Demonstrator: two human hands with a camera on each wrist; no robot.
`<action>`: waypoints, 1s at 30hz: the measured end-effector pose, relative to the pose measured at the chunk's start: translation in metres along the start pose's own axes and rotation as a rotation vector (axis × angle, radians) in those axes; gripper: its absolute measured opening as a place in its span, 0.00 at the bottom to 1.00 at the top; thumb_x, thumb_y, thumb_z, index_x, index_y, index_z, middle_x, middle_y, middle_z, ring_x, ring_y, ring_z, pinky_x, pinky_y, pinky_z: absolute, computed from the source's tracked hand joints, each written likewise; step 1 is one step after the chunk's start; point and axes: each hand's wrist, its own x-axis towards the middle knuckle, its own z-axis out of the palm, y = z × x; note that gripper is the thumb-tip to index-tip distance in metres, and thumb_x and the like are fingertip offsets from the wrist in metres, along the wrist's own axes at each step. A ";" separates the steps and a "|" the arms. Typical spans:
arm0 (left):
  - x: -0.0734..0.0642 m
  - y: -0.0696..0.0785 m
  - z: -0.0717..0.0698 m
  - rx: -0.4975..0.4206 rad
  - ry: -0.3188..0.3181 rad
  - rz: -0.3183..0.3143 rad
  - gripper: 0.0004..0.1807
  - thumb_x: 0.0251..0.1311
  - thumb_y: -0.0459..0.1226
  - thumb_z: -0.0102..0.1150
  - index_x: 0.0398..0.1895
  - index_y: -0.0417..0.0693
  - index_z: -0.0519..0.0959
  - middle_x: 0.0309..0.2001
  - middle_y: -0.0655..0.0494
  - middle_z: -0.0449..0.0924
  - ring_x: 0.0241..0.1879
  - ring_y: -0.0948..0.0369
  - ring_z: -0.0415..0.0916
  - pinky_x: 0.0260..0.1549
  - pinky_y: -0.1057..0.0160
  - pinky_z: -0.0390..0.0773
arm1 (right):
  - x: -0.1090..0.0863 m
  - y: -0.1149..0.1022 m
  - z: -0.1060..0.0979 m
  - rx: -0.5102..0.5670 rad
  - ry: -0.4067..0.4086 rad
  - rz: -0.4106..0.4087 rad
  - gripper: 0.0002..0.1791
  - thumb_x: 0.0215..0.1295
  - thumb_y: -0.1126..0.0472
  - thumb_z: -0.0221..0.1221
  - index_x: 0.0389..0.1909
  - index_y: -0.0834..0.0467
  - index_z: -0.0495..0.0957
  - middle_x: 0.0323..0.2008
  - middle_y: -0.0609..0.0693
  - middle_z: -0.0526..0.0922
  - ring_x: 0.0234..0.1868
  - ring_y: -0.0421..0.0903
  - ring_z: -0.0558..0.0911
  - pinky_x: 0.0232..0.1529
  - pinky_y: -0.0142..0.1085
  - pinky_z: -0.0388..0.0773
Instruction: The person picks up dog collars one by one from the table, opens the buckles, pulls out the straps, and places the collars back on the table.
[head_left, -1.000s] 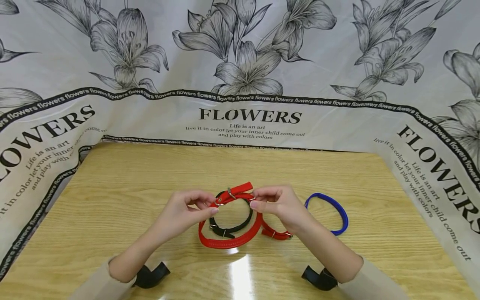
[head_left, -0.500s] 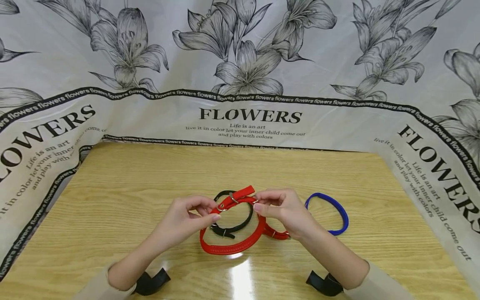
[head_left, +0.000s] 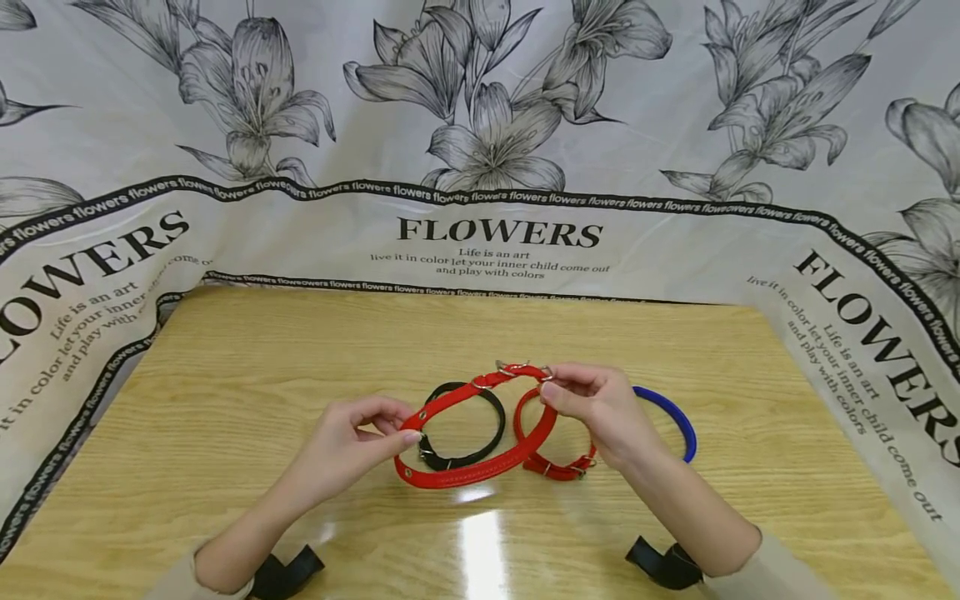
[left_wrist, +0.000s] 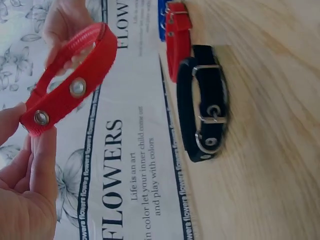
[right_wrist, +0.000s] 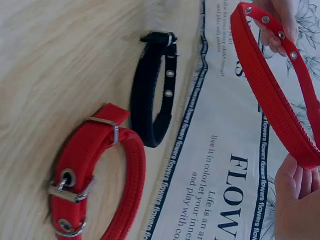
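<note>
Both hands hold up a red collar (head_left: 480,475) above the table. The thumb and fingers of my left hand (head_left: 360,437) pinch its strap at the left, where metal eyelets show; in the left wrist view, two eyelets stand near those fingertips. My right hand (head_left: 603,404) grips the collar's right side, close to the metal buckle and rings (head_left: 513,367). Seen from the right wrist, the strap bows in a long loop between the hands. Behind the held collar lies a black collar (left_wrist: 210,95), buckled into a ring. A second red collar (right_wrist: 75,160), also buckled, rests below my right hand.
A blue collar (head_left: 671,417) lies at the right, partly hidden by the right hand. Black straps (head_left: 288,573) hang at both wrists. Flower-printed cloth (head_left: 495,242) borders the back and sides of the wooden table (head_left: 300,333).
The right hand has moved up and right, the left hand slightly left, stretching the held collar wider. Its strap tail, earlier sticking out past the metal loop, now lies back toward the left hand.
</note>
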 end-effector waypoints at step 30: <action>0.021 0.003 0.011 0.063 0.045 0.161 0.09 0.53 0.31 0.65 0.39 0.40 0.82 0.31 0.55 0.80 0.32 0.63 0.77 0.30 0.67 0.82 | 0.007 -0.001 -0.006 -0.129 0.006 0.007 0.17 0.56 0.70 0.63 0.45 0.77 0.76 0.28 0.43 0.81 0.33 0.38 0.79 0.38 0.29 0.79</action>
